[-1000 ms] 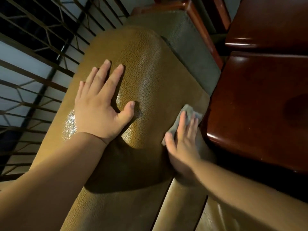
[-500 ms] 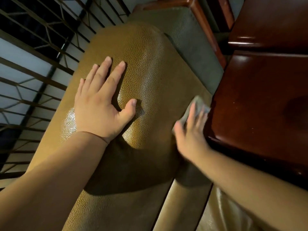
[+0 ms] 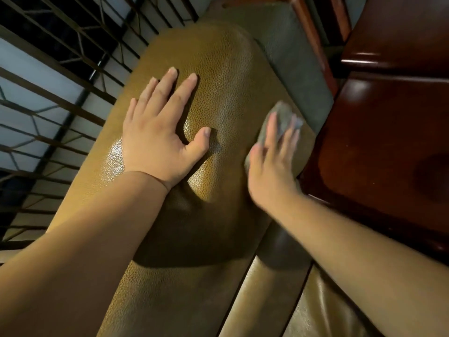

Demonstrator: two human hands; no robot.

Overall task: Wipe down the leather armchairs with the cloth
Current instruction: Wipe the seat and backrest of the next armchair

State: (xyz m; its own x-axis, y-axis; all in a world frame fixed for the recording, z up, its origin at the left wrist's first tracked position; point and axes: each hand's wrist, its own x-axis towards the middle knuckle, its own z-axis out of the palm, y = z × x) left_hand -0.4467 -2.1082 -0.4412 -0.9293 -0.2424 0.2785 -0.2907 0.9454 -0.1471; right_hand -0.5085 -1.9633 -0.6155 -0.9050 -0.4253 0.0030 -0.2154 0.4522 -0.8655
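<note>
The armchair [image 3: 230, 76] presents a padded top of tan, pebble-grained leather, glossy where light strikes it and in shadow lower down. Resting directly on it are both hands: the left hand [image 3: 160, 139] lies flat, palm down with fingers spread, near the middle of the pad, and the right hand [image 3: 272, 164], blurred, presses a grey cloth [image 3: 281, 120] against the pad's right edge. The cloth shows only beyond and between the fingers [image 3: 269, 132], close to a dark polished wooden surface [image 3: 379, 142] just beside the chair.
</note>
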